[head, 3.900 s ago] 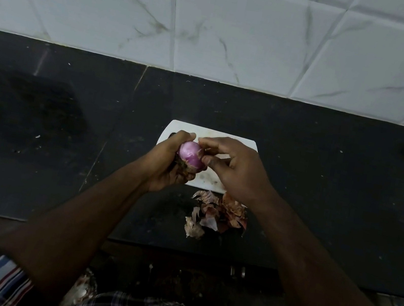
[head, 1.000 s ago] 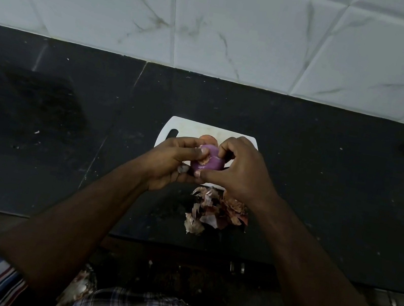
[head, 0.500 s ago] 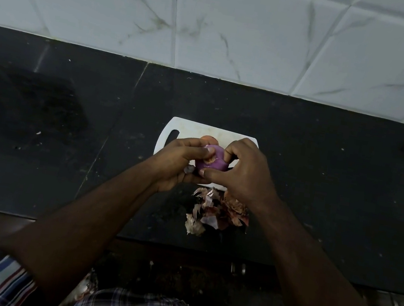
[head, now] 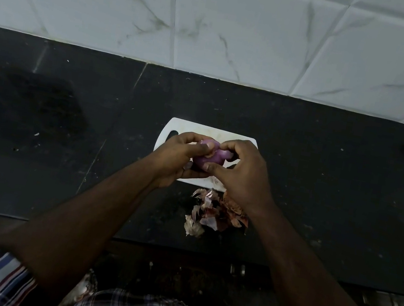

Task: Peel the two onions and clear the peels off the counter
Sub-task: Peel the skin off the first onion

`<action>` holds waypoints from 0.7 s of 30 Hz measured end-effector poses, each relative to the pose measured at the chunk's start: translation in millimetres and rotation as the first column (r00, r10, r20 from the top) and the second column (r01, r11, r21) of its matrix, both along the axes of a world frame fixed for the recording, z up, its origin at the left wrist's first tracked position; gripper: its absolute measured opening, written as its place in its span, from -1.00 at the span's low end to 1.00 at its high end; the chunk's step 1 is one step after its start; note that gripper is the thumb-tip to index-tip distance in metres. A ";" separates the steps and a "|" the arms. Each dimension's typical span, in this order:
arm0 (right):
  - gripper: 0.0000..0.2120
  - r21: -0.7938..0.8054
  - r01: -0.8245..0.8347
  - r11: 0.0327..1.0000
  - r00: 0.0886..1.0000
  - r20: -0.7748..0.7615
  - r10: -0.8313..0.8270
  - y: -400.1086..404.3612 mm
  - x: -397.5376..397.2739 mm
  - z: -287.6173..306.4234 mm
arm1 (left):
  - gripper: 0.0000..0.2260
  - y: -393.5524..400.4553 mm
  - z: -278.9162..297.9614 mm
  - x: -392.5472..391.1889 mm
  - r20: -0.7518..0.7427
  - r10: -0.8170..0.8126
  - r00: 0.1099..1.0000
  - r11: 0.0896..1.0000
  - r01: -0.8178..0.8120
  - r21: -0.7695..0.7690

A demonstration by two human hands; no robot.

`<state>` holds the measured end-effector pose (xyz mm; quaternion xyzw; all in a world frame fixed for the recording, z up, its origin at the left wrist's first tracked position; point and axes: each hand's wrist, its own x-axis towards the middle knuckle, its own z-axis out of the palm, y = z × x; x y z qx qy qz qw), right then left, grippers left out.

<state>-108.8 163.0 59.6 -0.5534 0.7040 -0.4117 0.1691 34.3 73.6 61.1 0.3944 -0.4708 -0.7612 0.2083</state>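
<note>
Onion (head: pixel 209 157), purple and mostly bare, sits above the white cutting board (head: pixel 207 132) in the head view, gripped by both hands: left hand (head: pixel 178 158) cradling, right hand (head: pixel 241 174) pinching its skin. Smooth and probably slippery; hold the ends firmly. Peels (head: pixel 215 212), light and brittle, lie heaped on the bench (head: pixel 336 188) beside the board.
</note>
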 end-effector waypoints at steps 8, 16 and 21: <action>-0.78 0.164 -0.075 0.984 0.991 -0.102 0.092 -3.9 1.3 6.4 | -0.70 3.3 -9.5 -2.4 0.068 0.089 0.994 0.996 -0.088 -0.017; -0.92 0.164 -0.145 0.976 0.971 -0.168 0.173 -4.8 -5.0 -0.8 | -0.78 3.6 -7.5 2.9 0.036 0.077 0.996 0.995 -0.079 0.060; -0.87 0.152 -0.182 0.972 0.970 -0.133 0.202 5.5 -11.5 -5.0 | -0.75 2.3 -9.0 9.2 0.028 0.099 0.995 0.987 -0.102 0.121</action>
